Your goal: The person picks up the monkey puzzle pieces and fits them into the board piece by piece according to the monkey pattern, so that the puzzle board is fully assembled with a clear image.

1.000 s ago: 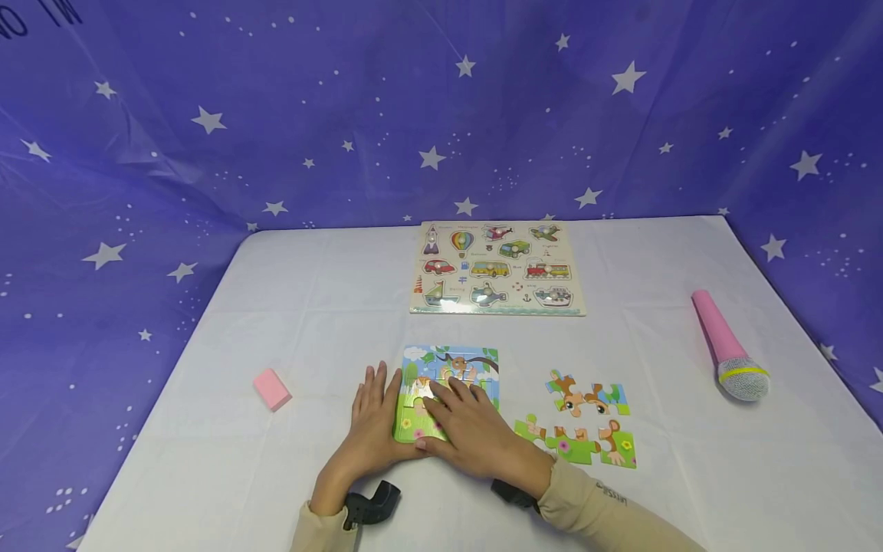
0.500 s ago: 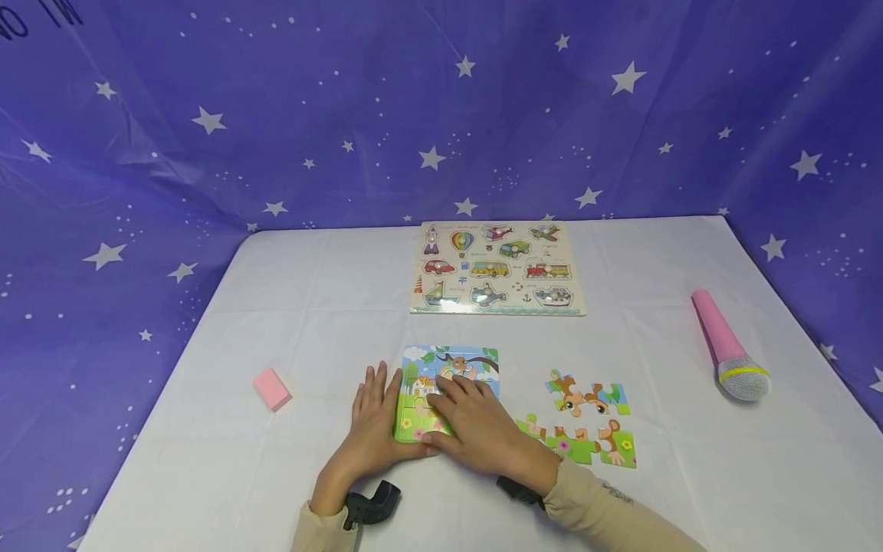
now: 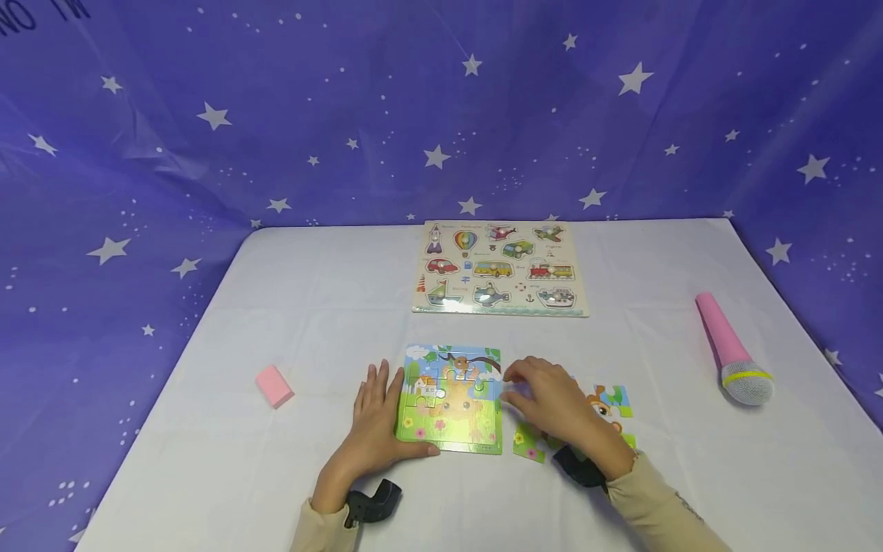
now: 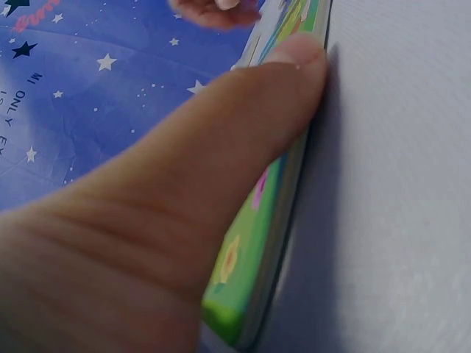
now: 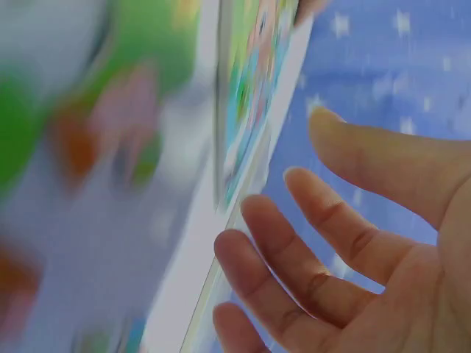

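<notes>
A square jigsaw puzzle board (image 3: 451, 422) lies flat mid-table, with some pieces fitted at its left and top and a pale animal outline in its middle. My left hand (image 3: 375, 425) lies at its lower left corner, fingers straight along the left edge and thumb along the near edge. In the left wrist view the thumb (image 4: 243, 103) rests against the board's rim. Just right of the board hovers my right hand (image 3: 552, 399), fingers loosely bent and holding nothing. Loose jigsaw pieces (image 3: 527, 443) lie under and beside it, partly hidden by the hand and wrist.
A wooden vehicle peg puzzle (image 3: 500, 268) lies at the back of the white-covered table. On the left is a pink block (image 3: 274, 386); on the right, a pink toy microphone (image 3: 734, 353). A purple star-printed cloth (image 3: 386, 100) hangs behind.
My right hand has lifted off the puzzle board and moved right, over the loose pieces, uncovering the board's middle. The left hand stays in place. The head view has shifted slightly.
</notes>
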A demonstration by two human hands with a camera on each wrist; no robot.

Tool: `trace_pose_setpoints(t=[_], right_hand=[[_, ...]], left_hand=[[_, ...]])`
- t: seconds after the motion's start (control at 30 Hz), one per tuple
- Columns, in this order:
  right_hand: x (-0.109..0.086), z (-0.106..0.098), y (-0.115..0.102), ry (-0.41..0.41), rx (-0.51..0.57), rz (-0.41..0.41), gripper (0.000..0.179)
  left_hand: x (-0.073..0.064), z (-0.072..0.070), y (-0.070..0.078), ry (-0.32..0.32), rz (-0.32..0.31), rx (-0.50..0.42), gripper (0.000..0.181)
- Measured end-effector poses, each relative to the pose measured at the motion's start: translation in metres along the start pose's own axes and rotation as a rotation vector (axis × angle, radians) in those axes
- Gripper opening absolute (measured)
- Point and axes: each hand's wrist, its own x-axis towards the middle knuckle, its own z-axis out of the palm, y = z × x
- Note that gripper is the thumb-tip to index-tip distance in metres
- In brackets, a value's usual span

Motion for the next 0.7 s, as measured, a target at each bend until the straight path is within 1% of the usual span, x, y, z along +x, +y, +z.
trace_pose_setpoints(t=[0.1, 0.17, 0.3, 0.4, 0.53, 0.7], right_hand=[[-0.003, -0.013, 0.022, -0.013, 0.066, 0.091, 0.018], [-0.006, -0.021, 0.038, -0.022, 0.096, 0.141, 0.019], [-0.016, -0.036, 0.066, -0.049, 0.128, 0.239, 0.024], [-0.022, -0.041, 0.079, -0.082, 0.153, 0.303, 0.032], [-0.025, -0.044, 0.084, -0.11, 0.174, 0.333, 0.042], [-0.025, -0.038, 0.08, -0.107, 0.161, 0.296, 0.045]], left_hand=[[0.0, 0.0, 0.0, -0.003, -0.003, -0.001, 0.122], [0.0, 0.0, -0.001, -0.003, -0.004, 0.004, 0.122], [0.0, 0.001, -0.001, 0.0, -0.005, -0.001, 0.122], [0.0, 0.0, -0.001, -0.002, -0.007, -0.005, 0.122], [0.0, 0.0, -0.001, -0.009, -0.012, -0.012, 0.123], [0.001, 0.0, 0.0, -0.018, -0.021, -0.019, 0.122]])
